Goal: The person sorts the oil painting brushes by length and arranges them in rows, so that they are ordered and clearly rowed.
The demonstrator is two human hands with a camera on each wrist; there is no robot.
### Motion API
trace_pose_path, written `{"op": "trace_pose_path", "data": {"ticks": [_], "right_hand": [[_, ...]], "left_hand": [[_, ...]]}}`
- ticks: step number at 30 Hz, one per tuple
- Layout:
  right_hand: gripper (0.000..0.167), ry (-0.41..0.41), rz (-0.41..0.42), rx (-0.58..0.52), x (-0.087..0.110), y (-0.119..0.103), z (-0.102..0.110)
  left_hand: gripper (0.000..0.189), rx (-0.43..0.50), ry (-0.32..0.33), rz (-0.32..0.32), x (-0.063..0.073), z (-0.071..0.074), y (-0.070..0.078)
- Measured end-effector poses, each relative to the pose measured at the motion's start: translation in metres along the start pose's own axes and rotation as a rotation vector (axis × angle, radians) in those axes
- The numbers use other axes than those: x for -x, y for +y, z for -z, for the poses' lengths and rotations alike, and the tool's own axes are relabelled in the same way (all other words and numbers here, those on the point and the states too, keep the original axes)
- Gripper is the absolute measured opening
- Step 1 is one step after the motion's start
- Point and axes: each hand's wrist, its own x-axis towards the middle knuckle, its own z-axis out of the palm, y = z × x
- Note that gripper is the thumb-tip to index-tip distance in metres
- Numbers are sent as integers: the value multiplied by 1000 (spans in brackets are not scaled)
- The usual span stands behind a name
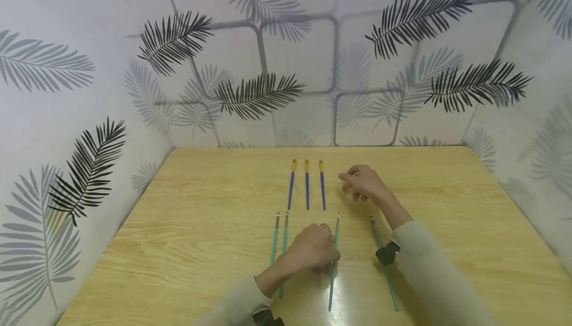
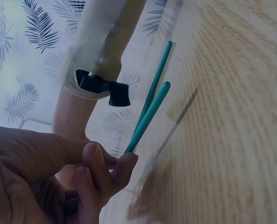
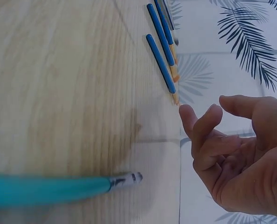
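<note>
My left hand [image 1: 312, 247] pinches a teal-handled paintbrush [image 1: 332, 286] between thumb and fingers; in the left wrist view the handle's end [image 2: 152, 109] stands slightly off the tabletop. Empty, my right hand [image 1: 364, 183] hovers above the table, right of three blue-handled paintbrushes [image 1: 307, 189] lined up at the back, bristles away from me. Its fingers are loosely bent in the right wrist view. Another teal paintbrush [image 1: 391, 288] lies under the right forearm, partly hidden by the wrist strap. Two more teal paintbrushes [image 1: 274, 241] lie left of my left hand, partly covered by that arm.
A light wood table [image 1: 187, 216] fills the lower view. Behind and beside it stand pale walls [image 1: 304, 57] with a leaf pattern. Each wrist carries a dark camera mount [image 1: 387, 253].
</note>
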Motion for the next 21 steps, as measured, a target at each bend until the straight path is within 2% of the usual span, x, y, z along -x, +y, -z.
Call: {"op": "trace_pose_path", "data": {"ticks": [3, 10, 14, 21], "right_hand": [[45, -30, 10, 2, 9, 4, 4], [45, -68, 34, 7, 28, 8, 11], [43, -82, 21, -9, 36, 10, 13], [40, -101, 18, 9, 50, 13, 16]], "left_hand": [[35, 22, -3, -2, 0, 1, -1], [34, 45, 11, -18, 2, 9, -2], [41, 55, 13, -10, 3, 14, -4], [43, 89, 29, 21, 6, 22, -9]]}}
